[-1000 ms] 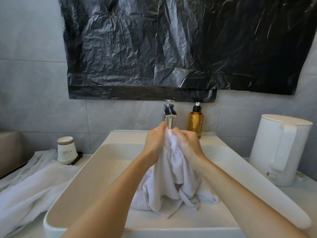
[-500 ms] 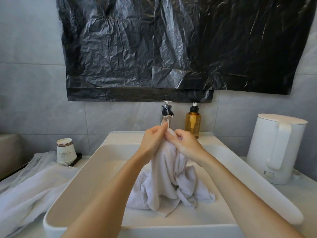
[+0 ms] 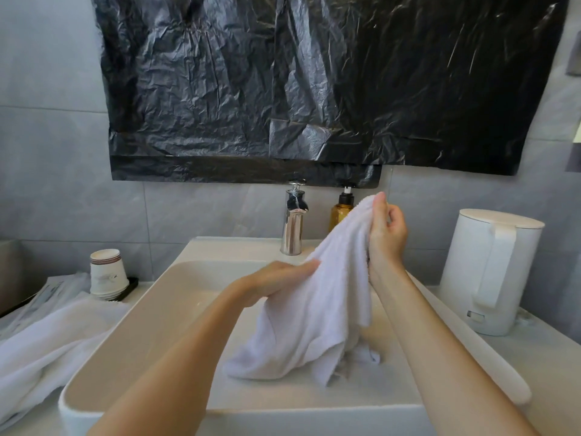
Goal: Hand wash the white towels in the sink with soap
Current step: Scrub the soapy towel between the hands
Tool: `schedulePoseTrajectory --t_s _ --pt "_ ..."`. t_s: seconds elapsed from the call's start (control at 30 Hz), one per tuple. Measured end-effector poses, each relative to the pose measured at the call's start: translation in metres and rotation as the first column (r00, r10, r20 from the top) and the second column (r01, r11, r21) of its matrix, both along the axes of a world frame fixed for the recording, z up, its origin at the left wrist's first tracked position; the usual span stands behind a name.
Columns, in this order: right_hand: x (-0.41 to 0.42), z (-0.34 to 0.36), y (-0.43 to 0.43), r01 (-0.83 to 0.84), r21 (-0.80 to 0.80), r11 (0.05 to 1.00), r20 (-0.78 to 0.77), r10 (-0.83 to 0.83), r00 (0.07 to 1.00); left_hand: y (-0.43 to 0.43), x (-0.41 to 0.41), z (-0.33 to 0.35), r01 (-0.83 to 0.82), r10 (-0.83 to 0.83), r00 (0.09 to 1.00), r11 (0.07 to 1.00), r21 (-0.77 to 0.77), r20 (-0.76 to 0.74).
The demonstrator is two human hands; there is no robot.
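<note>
I have both hands on the white towel (image 3: 317,313) over the sink (image 3: 283,418). My right hand (image 3: 386,236) is raised at the far right of the basin, fingers curled, pinching the towel's top corner so the cloth peaks just in front of the soap bottle (image 3: 340,213). My left hand (image 3: 278,280) sits lower and toward the middle, back upward, gripping the towel partway down its length with the fingertips buried in a fold. I cannot see its thumb.

The cloth runs taut on a slant between the two hands. From there it hangs down into the basin, and its lower end lies bunched on the sink floor toward the front right.

The chrome faucet (image 3: 294,221) stands upright on the back ledge of the sink, just left of the amber soap bottle with its black pump. A second towel (image 3: 53,344) lies spread on the tabletop (image 3: 555,368) to the left, touching the sink's left rim. Behind it stands a stack of paper cups (image 3: 107,273), near the tiled wall. On the right of the sink stands a white kettle (image 3: 490,272), its handle facing the front. A crinkled black plastic sheet (image 3: 314,89) covers the wall above the faucet.
</note>
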State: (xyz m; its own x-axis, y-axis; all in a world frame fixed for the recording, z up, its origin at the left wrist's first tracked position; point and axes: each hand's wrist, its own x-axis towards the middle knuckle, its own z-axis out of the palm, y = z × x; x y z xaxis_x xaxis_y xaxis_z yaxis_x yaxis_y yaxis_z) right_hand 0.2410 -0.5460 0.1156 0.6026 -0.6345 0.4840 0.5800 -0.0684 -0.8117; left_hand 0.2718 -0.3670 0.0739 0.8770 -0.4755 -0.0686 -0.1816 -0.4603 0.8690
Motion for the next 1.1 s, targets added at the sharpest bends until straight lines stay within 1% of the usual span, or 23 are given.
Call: schedulePoseTrajectory --t_s 0.03,0.07,0.13,0.2,0.23,0.3,0.33,0.4,0.47,0.5,0.53,0.57,0.6,0.67,0.73,0.8,0.87,0.93,0.97,1.03,1.07,1.1 --pt "0.001 -0.001 -0.002 0.027 -0.003 1.0 -0.016 -0.027 1.0 0.0 0.001 0.001 -0.079 0.082 0.994 0.995 -0.053 0.067" --pt "0.001 -0.002 -0.002 0.052 -0.003 0.999 -0.03 -0.052 0.998 0.0 0.004 0.002 -0.167 0.185 0.976 0.975 -0.147 0.116" --pt "-0.001 -0.003 0.002 0.095 -0.038 0.995 -0.086 -0.098 0.991 0.002 0.006 0.005 -0.289 0.362 0.919 0.889 -0.356 0.157" --pt "-0.004 -0.006 0.01 0.118 -0.195 0.974 -0.153 -0.149 0.977 0.002 0.005 0.008 -0.347 0.456 0.88 0.808 -0.476 0.133" --pt "-0.005 -0.009 0.015 0.108 -0.298 0.948 -0.183 -0.168 0.969 0.003 0.006 0.01 -0.371 0.48 0.873 0.77 -0.518 0.088" --pt "-0.008 -0.015 0.027 0.036 -0.458 0.888 -0.237 -0.161 0.958 0.002 0.008 0.011 -0.415 0.497 0.868 0.714 -0.564 -0.009" --pt "-0.009 -0.018 0.033 -0.017 -0.506 0.862 -0.266 -0.138 0.954 0.001 0.005 0.012 -0.419 0.499 0.867 0.702 -0.576 -0.022" --pt "-0.011 -0.025 0.048 -0.086 -0.586 0.806 -0.293 -0.111 0.95 -0.007 0.001 0.012 -0.379 0.47 0.883 0.73 -0.568 0.014" --pt "-0.014 -0.03 0.064 -0.067 -0.652 0.756 -0.251 -0.131 0.959 -0.013 -0.003 0.011 -0.329 0.409 0.912 0.765 -0.554 0.022" --pt "-0.015 -0.031 0.069 -0.031 -0.661 0.75 -0.219 -0.153 0.964 -0.016 -0.004 0.012 -0.319 0.381 0.925 0.773 -0.548 -0.001" --pt "-0.013 -0.031 0.07 0.012 -0.653 0.758 -0.201 -0.188 0.961 -0.018 -0.006 0.013 -0.31 0.358 0.933 0.778 -0.546 -0.02" --pt "-0.009 -0.029 0.068 0.041 -0.629 0.776 -0.222 -0.23 0.947 -0.02 -0.006 0.013 -0.306 0.347 0.937 0.779 -0.547 -0.031" --pt "-0.004 -0.027 0.062 0.053 -0.601 0.798 -0.28 -0.273 0.92 -0.023 -0.008 0.014 -0.303 0.343 0.939 0.782 -0.545 -0.029" --pt "0.004 -0.025 0.046 0.047 -0.57 0.82 -0.394 -0.323 0.86 -0.032 -0.014 0.013 -0.267 0.337 0.94 0.817 -0.512 0.048" --pt "0.002 -0.025 0.04 0.05 -0.579 0.814 -0.406 -0.341 0.848 -0.04 -0.016 0.009 -0.243 0.337 0.937 0.818 -0.52 0.091" --pt "-0.009 -0.026 0.049 0.038 -0.618 0.785 -0.346 -0.315 0.884 -0.04 -0.01 0.009 -0.328 0.418 0.907 0.772 -0.544 0.045" --pt "-0.02 -0.027 0.063 -0.034 -0.702 0.711 -0.284 -0.236 0.929 -0.034 -0.003 0.009 -0.422 0.495 0.869 0.733 -0.534 -0.008" --pt "-0.024 -0.029 0.071 -0.137 -0.762 0.633 -0.283 -0.136 0.949 -0.024 0.004 0.007 -0.502 0.548 0.834 0.701 -0.506 -0.067" --pt "-0.023 -0.031 0.073 -0.18 -0.77 0.612 -0.293 -0.089 0.952 -0.019 0.006 0.006 -0.532 0.565 0.82 0.69 -0.49 -0.095" --pt "-0.018 -0.035 0.075 -0.223 -0.774 0.593 -0.3 -0.033 0.954 -0.012 0.008 0.005 -0.557 0.574 0.808 0.67 -0.49 -0.134" --pt "-0.015 -0.036 0.075 -0.213 -0.768 0.603 -0.287 -0.028 0.957 -0.011 0.008 0.005 -0.546 0.562 0.817 0.678 -0.492 -0.132" --pt "-0.011 -0.036 0.075 -0.185 -0.75 0.635 -0.268 -0.036 0.963 -0.012 0.008 0.006 -0.527 0.544 0.83 0.694 -0.49 -0.122"
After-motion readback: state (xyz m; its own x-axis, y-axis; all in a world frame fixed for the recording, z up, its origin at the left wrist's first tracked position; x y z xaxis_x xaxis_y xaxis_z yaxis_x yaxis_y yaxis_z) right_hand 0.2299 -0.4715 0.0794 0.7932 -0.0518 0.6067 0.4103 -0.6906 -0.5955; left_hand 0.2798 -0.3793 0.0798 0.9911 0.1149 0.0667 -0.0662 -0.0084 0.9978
